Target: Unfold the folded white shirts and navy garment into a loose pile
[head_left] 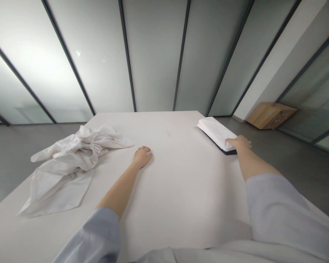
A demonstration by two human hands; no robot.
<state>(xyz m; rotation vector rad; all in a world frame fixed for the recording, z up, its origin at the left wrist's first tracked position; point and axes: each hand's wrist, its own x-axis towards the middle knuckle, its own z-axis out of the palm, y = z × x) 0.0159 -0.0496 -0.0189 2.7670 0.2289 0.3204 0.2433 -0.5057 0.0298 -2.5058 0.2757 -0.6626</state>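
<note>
Left hand (142,157) on table (175,190), right (240,141) on folded cloth (215,130) (grip unclear)

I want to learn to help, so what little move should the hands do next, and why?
Perhaps the left hand should reach for the crumpled white cloth: the hand looks empty on the smooth white table, and that cloth lies near it, while the right hand touches the neatly folded white cloth.

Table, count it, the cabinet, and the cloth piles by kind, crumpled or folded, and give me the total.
Crumpled heap: 1
Folded stack: 1
Table: 1
Cabinet: 1
Total: 4
</note>
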